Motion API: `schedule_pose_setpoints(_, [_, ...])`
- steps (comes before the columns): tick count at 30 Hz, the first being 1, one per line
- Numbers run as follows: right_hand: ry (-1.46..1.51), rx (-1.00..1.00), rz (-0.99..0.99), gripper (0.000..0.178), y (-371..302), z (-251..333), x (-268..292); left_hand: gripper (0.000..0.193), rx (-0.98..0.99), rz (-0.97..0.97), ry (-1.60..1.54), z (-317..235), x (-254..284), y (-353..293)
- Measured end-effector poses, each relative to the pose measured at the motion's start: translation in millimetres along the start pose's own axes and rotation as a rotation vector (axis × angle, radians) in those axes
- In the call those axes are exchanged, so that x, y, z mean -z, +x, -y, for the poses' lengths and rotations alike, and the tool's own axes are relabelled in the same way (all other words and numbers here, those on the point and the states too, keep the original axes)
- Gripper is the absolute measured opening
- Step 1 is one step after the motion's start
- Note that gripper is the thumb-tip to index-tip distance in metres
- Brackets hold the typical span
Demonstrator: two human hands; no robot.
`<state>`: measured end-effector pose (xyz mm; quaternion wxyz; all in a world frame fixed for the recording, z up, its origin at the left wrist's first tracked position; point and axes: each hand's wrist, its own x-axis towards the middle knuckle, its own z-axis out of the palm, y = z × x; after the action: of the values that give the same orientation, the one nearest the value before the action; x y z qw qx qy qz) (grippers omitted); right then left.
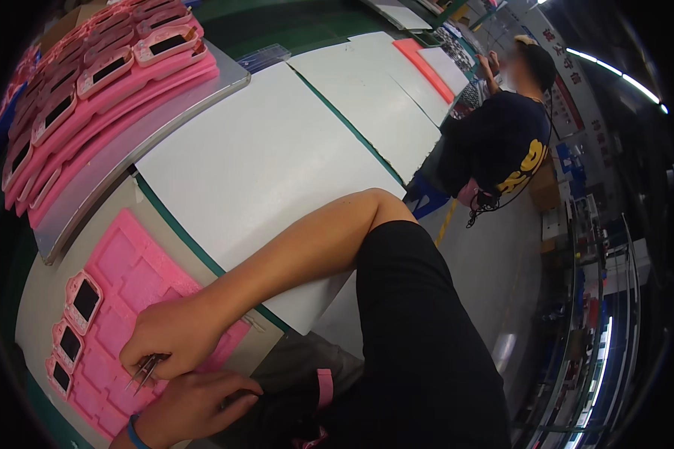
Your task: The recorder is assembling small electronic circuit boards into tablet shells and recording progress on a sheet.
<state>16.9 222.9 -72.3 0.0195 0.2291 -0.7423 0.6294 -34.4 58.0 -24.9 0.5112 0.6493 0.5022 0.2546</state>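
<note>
My right hand point(174, 333) is closed around a pair of metal tweezers point(147, 370), tips pointing down over a pink foam tray point(112, 374). Just below it, my left hand point(196, 406), with a blue wristband point(133, 430), has thumb and fingers bent but apart; nothing shows between them, and its underside is hidden. Along the tray's left side sit several pink frames with dark screens, the uppermost point(86, 301) being the largest in view. Shaped hollows point(123, 254) in the upper part of the tray hold nothing. Part of the tray is hidden by my hands.
At the upper left, stacked pink trays point(120, 97) with similar pink frames rest on a metal sheet point(232, 78). White boards point(262, 165) cover the bench beyond my right arm. Farther off at the right, another person point(502, 135) in dark clothes works at the bench.
</note>
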Motion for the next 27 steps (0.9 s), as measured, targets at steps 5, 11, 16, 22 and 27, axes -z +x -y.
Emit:
schedule_pose_setpoints(5, [0.010, -0.081, 0.032, 0.014, 4.6, 5.7, 1.7, 0.016, 0.004, 0.014, 0.006, -6.1, 6.6, -1.4])
schedule_pose_setpoints(11, [0.115, -0.041, 0.053, 0.017, 4.7, 7.6, 7.7, 0.015, 0.004, 0.009, -0.030, -5.1, 5.8, 0.8])
schedule_pose_setpoints(16, [0.203, -0.083, -0.007, 0.017, 3.8, 6.8, 8.8, 0.015, -0.001, 0.016, -0.009, -3.7, 6.6, 0.6])
schedule_pose_setpoints(22, [0.197, -0.141, -0.044, 0.016, 2.4, 7.7, 8.6, 0.015, -0.004, 0.027, 0.025, -3.4, 5.2, 0.0])
schedule_pose_setpoints(27, [0.156, -0.170, -0.039, 0.014, 2.4, 10.1, 7.7, 0.014, -0.007, 0.030, 0.048, -2.8, 5.9, -0.3])
